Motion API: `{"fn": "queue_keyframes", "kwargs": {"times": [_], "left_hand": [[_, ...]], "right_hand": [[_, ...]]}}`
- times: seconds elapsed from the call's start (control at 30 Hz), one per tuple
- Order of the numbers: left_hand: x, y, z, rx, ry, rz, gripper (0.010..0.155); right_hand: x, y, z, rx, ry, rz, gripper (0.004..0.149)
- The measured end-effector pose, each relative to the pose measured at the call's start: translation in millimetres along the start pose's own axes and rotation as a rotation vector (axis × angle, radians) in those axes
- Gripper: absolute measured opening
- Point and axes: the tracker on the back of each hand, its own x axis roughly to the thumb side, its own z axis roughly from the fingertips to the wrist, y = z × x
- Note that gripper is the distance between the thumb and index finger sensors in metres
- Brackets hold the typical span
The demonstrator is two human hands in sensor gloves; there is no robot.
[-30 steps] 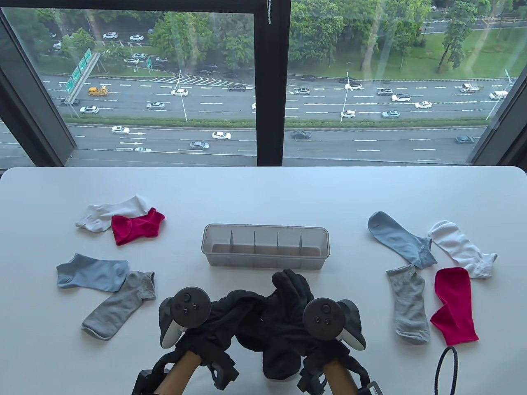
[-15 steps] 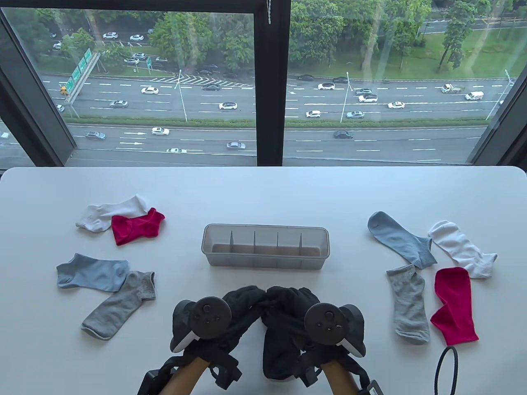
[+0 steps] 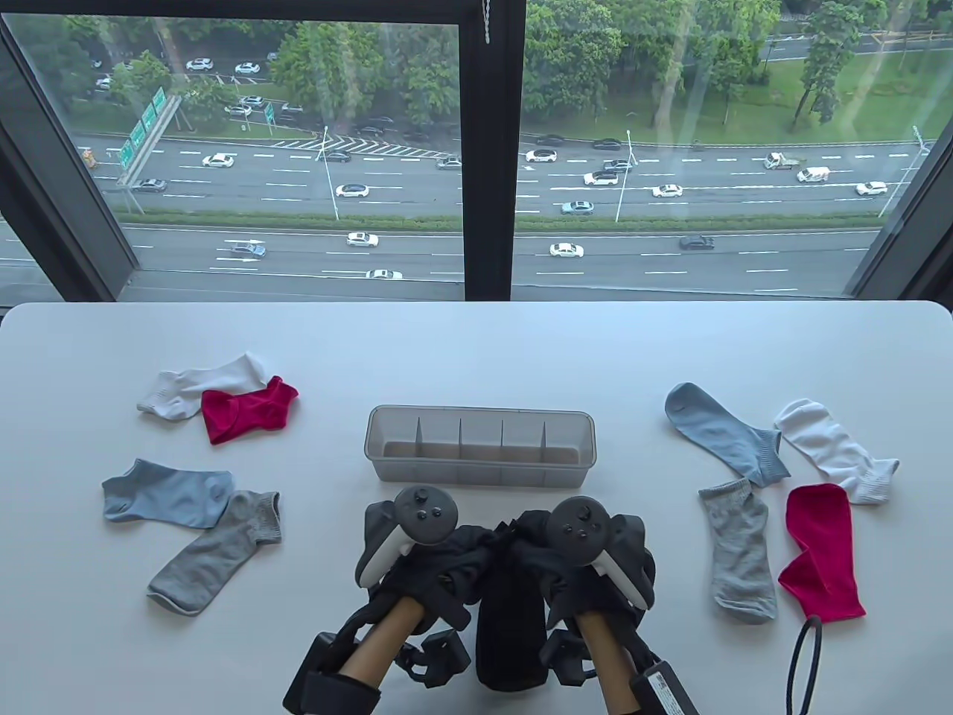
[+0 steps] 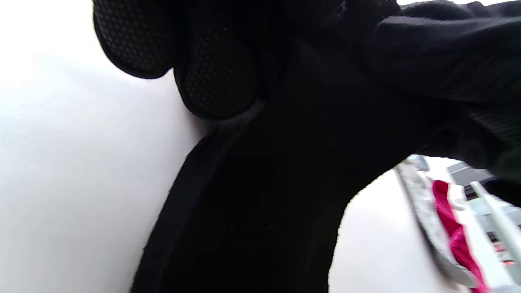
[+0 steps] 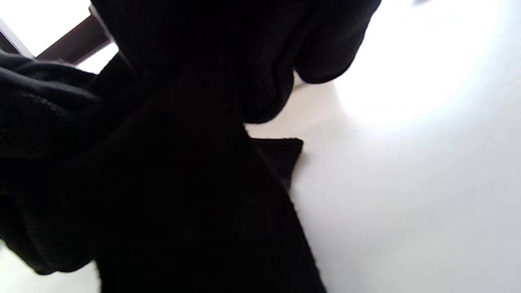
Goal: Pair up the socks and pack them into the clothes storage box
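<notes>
Both hands, left hand [image 3: 439,555] and right hand [image 3: 547,558], squeeze the black socks [image 3: 506,633] at bottom middle; soft, floppy, so hold the bunched top.

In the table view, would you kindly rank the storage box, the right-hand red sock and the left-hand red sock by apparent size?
1. storage box
2. right-hand red sock
3. left-hand red sock, partly folded, so it looks smaller.

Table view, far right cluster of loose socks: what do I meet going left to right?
Blue sock → grey sock → red sock → white sock.
</notes>
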Motion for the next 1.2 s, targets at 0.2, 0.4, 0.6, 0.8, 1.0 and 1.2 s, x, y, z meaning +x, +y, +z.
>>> {"fn": "queue_keyframes", "kwargs": {"times": [0.2, 0.4, 0.6, 0.8, 1.0, 1.2], "left_hand": [[-4.3, -12.6, -16.4, 0.072, 0.111, -0.161, 0.04], [-6.8, -16.8, -15.7, 0.082, 0.145, -0.188, 0.037], [-9.3, -8.4, 2.0, 0.061, 0.095, -0.127, 0.048], [-6.7, 37.6, 34.1, 0.242, -0.169, -0.224, 0.079], [-16.4, 34.5, 23.7, 0.006, -0.248, 0.224, 0.055], [-14.3, 52.4, 40.8, 0.448, -0.254, 0.024, 0.046]], "right_hand": [[5.3, 33.4, -26.0, 0.13, 0.143, 0.258, 0.067], [5.6, 43.1, -18.3, 0.11, 0.095, 0.36, 0.061], [2.7, 46.1, -12.2, 0.104, 0.045, 0.317, 0.046], [-0.9, 15.0, 7.4, -0.057, -0.136, 0.104, 0.045], [6.1, -2.5, 19.4, -0.118, -0.262, -0.111, 0.045], [0.2, -27.6, 31.2, -0.244, -0.368, -0.246, 0.045]]}}
